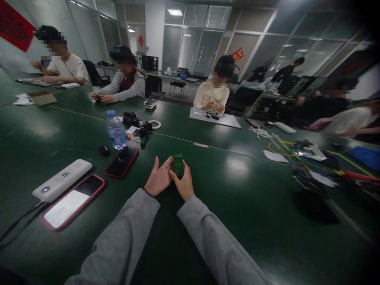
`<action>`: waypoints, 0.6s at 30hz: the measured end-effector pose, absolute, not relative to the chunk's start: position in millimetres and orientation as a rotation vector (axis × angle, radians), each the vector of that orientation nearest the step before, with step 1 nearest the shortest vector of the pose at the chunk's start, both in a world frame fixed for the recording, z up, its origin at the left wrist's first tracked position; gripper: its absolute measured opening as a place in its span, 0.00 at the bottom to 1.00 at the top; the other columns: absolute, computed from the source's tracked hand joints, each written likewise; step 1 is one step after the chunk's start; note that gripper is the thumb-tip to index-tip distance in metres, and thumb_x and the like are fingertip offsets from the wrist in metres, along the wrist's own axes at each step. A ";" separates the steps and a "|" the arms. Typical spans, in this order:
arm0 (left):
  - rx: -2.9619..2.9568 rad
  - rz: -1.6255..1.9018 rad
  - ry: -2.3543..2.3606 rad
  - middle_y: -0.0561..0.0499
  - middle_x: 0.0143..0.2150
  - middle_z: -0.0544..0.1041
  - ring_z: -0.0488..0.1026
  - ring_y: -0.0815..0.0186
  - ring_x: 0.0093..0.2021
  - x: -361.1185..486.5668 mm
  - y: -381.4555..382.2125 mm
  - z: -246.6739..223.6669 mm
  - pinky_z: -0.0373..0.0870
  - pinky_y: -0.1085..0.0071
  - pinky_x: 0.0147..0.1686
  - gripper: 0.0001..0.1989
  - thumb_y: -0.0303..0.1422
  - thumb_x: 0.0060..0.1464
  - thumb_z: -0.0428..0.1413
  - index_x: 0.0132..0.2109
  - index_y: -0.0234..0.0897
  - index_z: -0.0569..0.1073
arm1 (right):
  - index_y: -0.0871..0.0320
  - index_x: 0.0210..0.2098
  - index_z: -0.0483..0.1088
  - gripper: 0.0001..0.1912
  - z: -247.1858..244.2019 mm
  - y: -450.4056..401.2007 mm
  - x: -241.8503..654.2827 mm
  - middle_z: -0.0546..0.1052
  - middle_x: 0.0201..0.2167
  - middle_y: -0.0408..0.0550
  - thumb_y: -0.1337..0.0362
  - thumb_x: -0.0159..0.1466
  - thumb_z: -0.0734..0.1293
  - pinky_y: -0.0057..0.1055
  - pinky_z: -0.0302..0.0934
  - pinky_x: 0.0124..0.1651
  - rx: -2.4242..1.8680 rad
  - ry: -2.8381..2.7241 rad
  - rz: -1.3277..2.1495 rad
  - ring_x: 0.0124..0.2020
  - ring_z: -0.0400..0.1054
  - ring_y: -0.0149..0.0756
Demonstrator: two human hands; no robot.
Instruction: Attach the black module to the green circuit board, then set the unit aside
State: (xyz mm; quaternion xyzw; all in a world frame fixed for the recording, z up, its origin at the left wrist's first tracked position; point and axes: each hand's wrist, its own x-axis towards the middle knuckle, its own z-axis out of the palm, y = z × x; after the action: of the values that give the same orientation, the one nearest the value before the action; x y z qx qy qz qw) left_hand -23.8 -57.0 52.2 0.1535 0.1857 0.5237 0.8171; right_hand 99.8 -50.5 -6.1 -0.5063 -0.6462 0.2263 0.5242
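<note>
A small green circuit board (178,165) is held tilted up above the table, its face with solder points towards me. My right hand (184,183) grips it, the thumb at its lower edge and the fingers along the right side. My left hand (160,176) is open beside it, thumb spread away and fingers stretched to the board's left edge. Whether those fingertips also support the back is hidden. Nearest to my left hand lies a dark phone with a red edge (121,162).
On the left lie a white power bank (63,180), a pink-cased phone (74,202) and a black earbud-like case (104,150). Behind them stands a water bottle (116,130) beside black parts (130,118). Cables and tools (314,158) crowd the right. Several people sit around the green table (237,190).
</note>
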 end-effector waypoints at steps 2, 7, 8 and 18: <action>0.350 1.096 0.356 0.45 0.58 0.66 0.59 0.60 0.60 -23.4 -59.7 53.8 0.59 0.65 0.56 0.30 0.51 0.58 0.39 0.57 0.36 0.65 | 0.63 0.56 0.58 0.34 -6.3 -49.5 102.4 0.64 0.51 0.55 0.52 0.56 0.68 0.39 0.53 0.57 -1.239 -1.473 0.526 0.53 0.58 0.42; 0.397 1.045 0.302 0.48 0.62 0.61 0.56 0.59 0.62 -24.7 -58.6 43.7 0.59 0.61 0.55 0.26 0.49 0.58 0.41 0.56 0.40 0.65 | 0.61 0.49 0.65 0.26 -4.7 -45.8 115.4 0.70 0.43 0.51 0.50 0.58 0.64 0.36 0.59 0.49 -1.325 -1.321 0.550 0.44 0.64 0.39; 0.403 1.029 0.305 0.48 0.62 0.61 0.56 0.59 0.62 -25.2 -56.8 40.3 0.59 0.60 0.55 0.25 0.48 0.58 0.41 0.56 0.41 0.65 | 0.61 0.48 0.65 0.26 -4.3 -44.3 121.4 0.71 0.42 0.51 0.49 0.58 0.64 0.36 0.59 0.48 -1.343 -1.302 0.545 0.43 0.65 0.39; 0.261 1.070 0.388 0.44 0.60 0.63 0.62 0.58 0.59 -35.2 -36.9 11.7 0.61 0.57 0.53 0.20 0.43 0.58 0.46 0.55 0.39 0.64 | 0.62 0.49 0.68 0.36 12.5 -48.3 358.6 0.71 0.41 0.61 0.40 0.52 0.64 0.44 0.58 0.46 -1.760 -0.978 -0.168 0.43 0.66 0.51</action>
State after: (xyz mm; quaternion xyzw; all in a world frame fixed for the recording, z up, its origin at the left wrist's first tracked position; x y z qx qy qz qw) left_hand -35.2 -36.9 11.7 0.1233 0.1832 0.5049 0.8344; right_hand 358.6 -48.3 12.5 -0.7377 -0.4100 -0.0704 0.5317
